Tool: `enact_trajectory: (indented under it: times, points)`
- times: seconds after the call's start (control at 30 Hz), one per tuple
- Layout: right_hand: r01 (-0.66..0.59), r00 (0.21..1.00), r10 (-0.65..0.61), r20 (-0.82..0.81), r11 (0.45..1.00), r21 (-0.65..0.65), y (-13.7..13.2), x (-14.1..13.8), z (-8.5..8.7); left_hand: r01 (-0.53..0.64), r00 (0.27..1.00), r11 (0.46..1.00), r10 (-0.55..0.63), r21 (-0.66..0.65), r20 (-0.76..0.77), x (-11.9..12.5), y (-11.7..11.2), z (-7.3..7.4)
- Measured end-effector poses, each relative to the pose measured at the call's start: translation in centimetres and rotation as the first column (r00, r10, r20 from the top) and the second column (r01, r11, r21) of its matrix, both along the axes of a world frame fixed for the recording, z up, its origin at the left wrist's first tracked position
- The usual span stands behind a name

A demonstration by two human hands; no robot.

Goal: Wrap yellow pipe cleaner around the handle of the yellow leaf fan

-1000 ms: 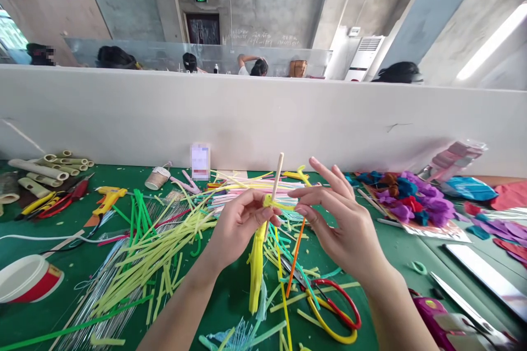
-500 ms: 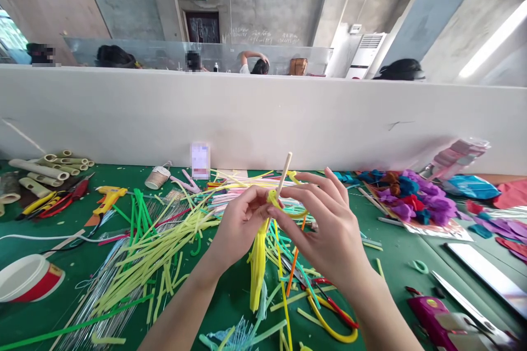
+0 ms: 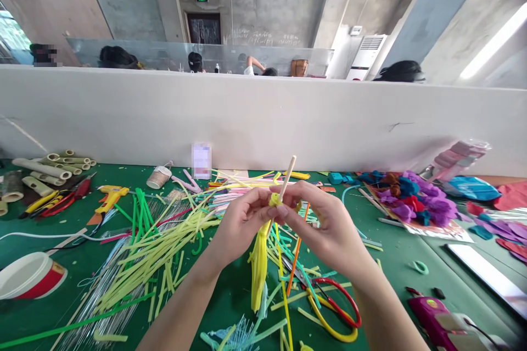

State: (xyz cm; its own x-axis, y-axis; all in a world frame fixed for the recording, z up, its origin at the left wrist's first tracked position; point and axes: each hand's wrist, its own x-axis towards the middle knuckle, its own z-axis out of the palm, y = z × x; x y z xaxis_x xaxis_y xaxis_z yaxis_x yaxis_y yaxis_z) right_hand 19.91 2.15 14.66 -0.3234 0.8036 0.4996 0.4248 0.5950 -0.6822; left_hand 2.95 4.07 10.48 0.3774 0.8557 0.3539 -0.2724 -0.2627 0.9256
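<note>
My left hand (image 3: 245, 224) is closed, pinching a bundle of yellow fuzzy strips (image 3: 258, 271) that hangs below its fingers. A pale wooden stick (image 3: 287, 178) rises at a tilt between my two hands. Around the stick, at the fingertips, is a small yellow coil (image 3: 274, 199) of fuzzy strip. My right hand (image 3: 325, 224) is closed too, its thumb and index finger pinching at the coil beside the stick. The fingertips partly hide the coil. Below my right hand lie scissors (image 3: 340, 307) with red and yellow handles.
Yellow-green strips (image 3: 164, 246) and thin wires (image 3: 94, 307) cover the table's left. A yellow glue gun (image 3: 110, 197), pliers (image 3: 57, 202) and a paper bowl (image 3: 37, 279) are there too. To the right are purple flowers (image 3: 436, 194) and a magenta power strip (image 3: 432, 315). A white partition (image 3: 263, 120) stands behind.
My right hand's spread fingers have curled in, and the yellow loop they held out has drawn in against the stick. The silver scissor blades at the right are no longer visible.
</note>
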Motion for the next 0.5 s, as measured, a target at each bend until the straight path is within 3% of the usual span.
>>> enact_trajectory:
  times: [0.2,0.33,0.5]
  points:
    - [-0.076,0.997,0.075,0.037,0.996,0.038,0.4,0.7,0.5,0.080,0.994,0.996,-0.076,-0.042,0.076,0.4,0.1,-0.5]
    - [-0.073,0.997,0.071,0.040,0.996,0.050,0.6,0.8,0.9,-0.016,0.988,0.998,0.024,-0.055,0.150,1.5,-0.8,-0.8]
    - [-0.034,0.998,0.031,0.060,0.998,0.058,0.4,0.5,1.1,-0.113,0.987,0.989,0.123,-0.094,0.102,2.5,-1.7,-0.4]
